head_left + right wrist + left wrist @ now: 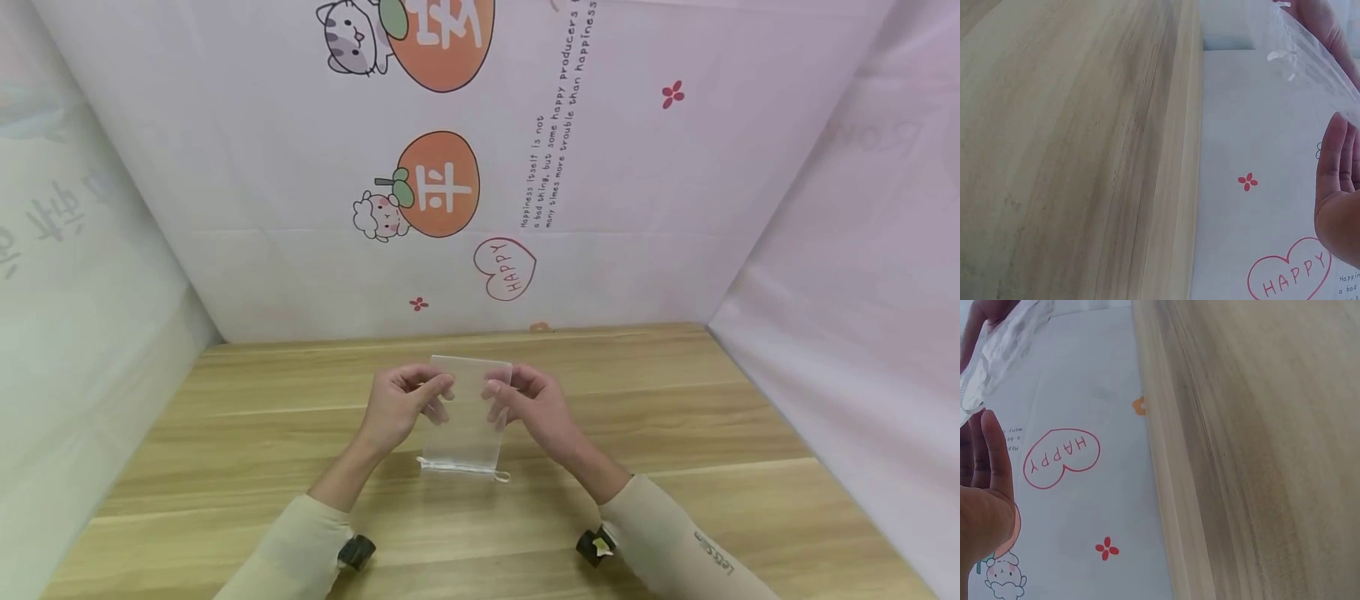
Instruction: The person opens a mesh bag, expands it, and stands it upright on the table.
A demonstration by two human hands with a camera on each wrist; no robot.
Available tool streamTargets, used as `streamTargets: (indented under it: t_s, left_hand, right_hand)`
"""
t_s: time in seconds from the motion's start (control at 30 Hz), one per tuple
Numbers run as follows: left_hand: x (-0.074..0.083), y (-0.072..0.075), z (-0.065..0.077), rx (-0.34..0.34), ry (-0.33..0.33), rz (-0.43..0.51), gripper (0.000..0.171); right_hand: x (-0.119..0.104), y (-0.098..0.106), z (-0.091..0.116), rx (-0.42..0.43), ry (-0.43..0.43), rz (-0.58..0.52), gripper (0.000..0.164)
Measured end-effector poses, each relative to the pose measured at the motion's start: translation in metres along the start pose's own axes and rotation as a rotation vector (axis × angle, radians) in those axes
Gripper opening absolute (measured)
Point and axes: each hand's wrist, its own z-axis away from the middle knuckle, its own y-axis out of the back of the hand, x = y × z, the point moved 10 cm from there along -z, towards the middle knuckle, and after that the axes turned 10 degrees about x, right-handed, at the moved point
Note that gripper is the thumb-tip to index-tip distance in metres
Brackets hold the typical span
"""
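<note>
A translucent frosted drawstring pouch [465, 433] hangs between the two hands, flat and upright, above the table. Its white drawstring [457, 466] runs across the lower end, with a small loop sticking out at the right. My left hand [397, 406] pinches the pouch's left edge near the top, thumb in front and fingers behind. On the opposite edge, my right hand [543, 408] grips it the same way. In the left wrist view the clear plastic of the pouch [1013, 340] shows above the left hand [985, 487]. The right wrist view has the right hand [1339, 187] below the sheet.
A wood-grain table [262, 467] lies under the hands. White printed cloth [630, 183] rises behind its back edge, and cloth walls stand at left and right. Dark bands [356, 552] sit at the sleeves' ends.
</note>
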Motion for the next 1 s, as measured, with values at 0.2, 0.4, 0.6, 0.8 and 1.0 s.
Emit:
streamTargets:
  t_s: [0.2,0.4,0.6,0.8,1.0]
  left_hand:
    - [-0.003,0.003,0.0,0.024,0.005,0.012,0.023]
    - [-0.006,0.006,0.0,0.053,0.022,0.024,0.023]
    - [-0.008,0.007,0.0,0.074,0.027,0.026,0.023]
    - [-0.009,0.006,0.0,0.069,0.021,0.023,0.024]
    - [-0.011,0.009,-0.001,0.085,0.047,0.0,0.029]
  right_hand:
    - [0.0,0.002,-0.005,0.09,-0.011,-0.032,0.031]
    - [-0.003,0.005,-0.006,0.195,-0.011,-0.064,0.028]
    - [-0.005,0.006,-0.006,0.236,0.028,-0.056,0.027]
    - [-0.007,0.006,-0.007,0.259,0.072,-0.081,0.025]
    - [-0.009,0.005,-0.007,0.255,0.079,-0.066,0.024]
